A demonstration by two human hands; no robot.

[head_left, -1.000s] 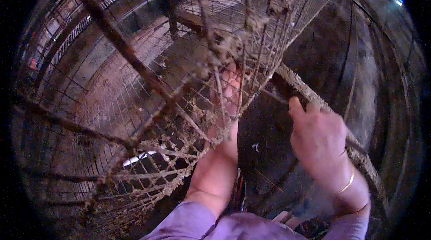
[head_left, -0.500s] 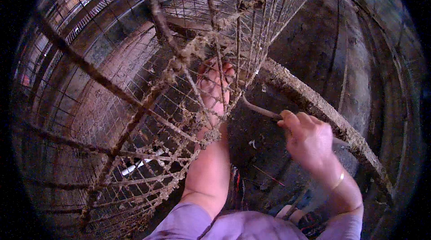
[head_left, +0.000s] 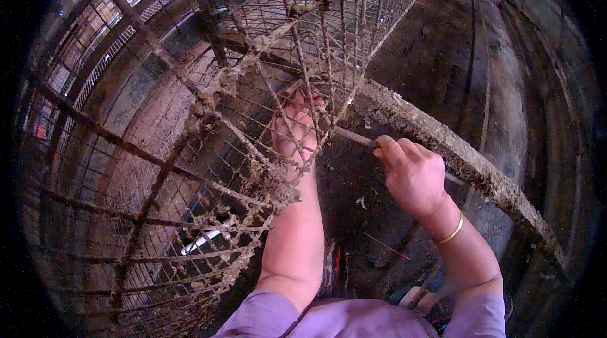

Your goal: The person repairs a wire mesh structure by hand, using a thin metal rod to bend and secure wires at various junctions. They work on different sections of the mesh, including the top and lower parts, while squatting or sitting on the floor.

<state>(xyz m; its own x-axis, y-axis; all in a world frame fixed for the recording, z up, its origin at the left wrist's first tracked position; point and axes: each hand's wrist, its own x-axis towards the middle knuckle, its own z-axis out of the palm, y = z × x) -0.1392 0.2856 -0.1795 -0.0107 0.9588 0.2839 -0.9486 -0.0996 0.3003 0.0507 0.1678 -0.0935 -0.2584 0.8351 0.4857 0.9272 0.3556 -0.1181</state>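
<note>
A wire mesh cage (head_left: 218, 180), crusted with brown dirt and fibres, fills the left and upper middle. Behind its wires, my left hand (head_left: 294, 124) is raised with its fingers curled near the cage's bottom corner. The wires partly cover those fingers, so what they grip is hidden. My right hand (head_left: 414, 172) is wrapped round a slim rod-like tool (head_left: 355, 136). The tool's far end reaches the wires beside my left hand, and its tip cannot be made out. A bit of it also sticks out behind my right hand.
A dirt-caked beam (head_left: 455, 139) slants from the cage corner down to the right, close beyond my right hand. Dark ground lies below, with a thin reddish stick (head_left: 387, 245). A white tube-like piece (head_left: 203, 241) shows through the mesh at lower left.
My right hand and the rod-like tool have moved left and slightly up, closer to the cage corner. My left hand stays by the corner. The whole view has shifted a little.
</note>
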